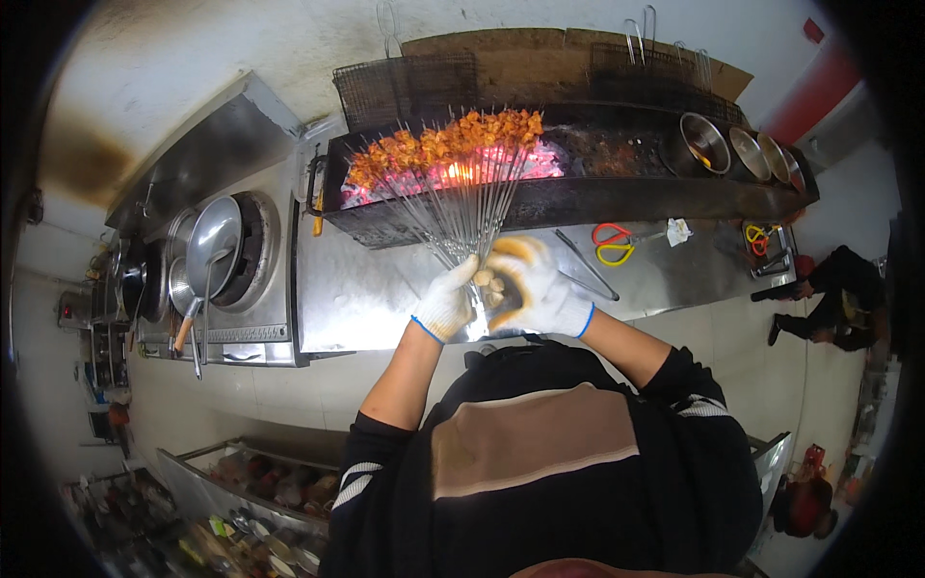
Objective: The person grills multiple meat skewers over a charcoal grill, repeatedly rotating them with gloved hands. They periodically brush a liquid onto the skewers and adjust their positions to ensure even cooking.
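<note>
A wide fan of metal skewers (474,214) spreads out over the glowing coals (549,162). Chunks of orange-brown meat (424,149) are threaded on the far ends. My left hand (449,301), in a white work glove with a blue cuff, is closed round the gathered near ends, fingertips showing. Right beside it my right hand (549,294) wears a matching glove with brown scorch marks and curves round the same ends. Its upper fingers are smeared by motion, so its grip is unclear. A small flame (460,173) glows beneath the meat.
The long black grill (626,197) carries metal bowls (705,144) at its right. On the steel counter (361,289) lie tongs (588,265) and red-and-yellow-handled scissors (613,246). A wok (214,241) stands on the left stove. Behind me is an open-topped container (241,491). Another person (838,294) is far right.
</note>
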Demonstrator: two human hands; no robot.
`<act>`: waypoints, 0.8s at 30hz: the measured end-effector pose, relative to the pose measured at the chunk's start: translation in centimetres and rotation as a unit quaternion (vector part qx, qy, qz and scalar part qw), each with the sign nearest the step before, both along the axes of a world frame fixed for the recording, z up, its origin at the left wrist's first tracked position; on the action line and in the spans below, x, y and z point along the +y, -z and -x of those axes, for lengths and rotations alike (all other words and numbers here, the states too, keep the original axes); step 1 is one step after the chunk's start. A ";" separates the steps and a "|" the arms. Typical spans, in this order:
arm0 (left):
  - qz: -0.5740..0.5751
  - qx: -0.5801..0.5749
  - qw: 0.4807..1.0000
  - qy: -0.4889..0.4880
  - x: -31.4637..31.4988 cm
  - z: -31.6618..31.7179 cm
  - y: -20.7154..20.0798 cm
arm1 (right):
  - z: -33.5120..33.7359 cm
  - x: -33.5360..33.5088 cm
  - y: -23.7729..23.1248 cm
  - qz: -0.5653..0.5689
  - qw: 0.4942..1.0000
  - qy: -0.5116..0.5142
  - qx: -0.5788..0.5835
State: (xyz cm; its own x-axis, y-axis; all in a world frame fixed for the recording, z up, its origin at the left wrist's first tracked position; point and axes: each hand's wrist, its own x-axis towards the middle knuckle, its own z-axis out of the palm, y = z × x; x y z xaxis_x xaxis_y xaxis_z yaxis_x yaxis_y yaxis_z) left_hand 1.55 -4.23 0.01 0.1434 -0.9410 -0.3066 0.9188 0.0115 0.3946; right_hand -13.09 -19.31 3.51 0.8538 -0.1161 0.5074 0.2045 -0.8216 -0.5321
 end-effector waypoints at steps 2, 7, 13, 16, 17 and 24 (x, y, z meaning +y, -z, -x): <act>-0.022 -0.036 0.999 -0.018 -0.2 0.0 -0.5 | -0.9 0.7 -0.5 0.046 0.997 -0.006 0.059; -0.068 -0.053 0.995 -0.041 -0.2 0.4 -1.2 | -2.7 1.7 0.6 0.015 0.999 -0.002 0.032; 0.009 0.054 0.998 -0.031 0.7 1.3 0.8 | -1.3 2.3 1.9 -0.106 0.991 0.079 -0.003; 0.005 0.028 0.998 -0.047 1.2 2.1 1.5 | -3.1 1.6 2.8 -0.488 0.846 0.203 0.066; -0.009 0.017 0.999 -0.049 1.3 2.4 1.6 | -4.4 1.1 3.2 -0.554 0.809 0.185 0.067; -0.086 -0.086 0.987 -0.109 1.4 3.0 1.0 | -7.2 0.7 5.0 -0.677 0.722 0.107 0.090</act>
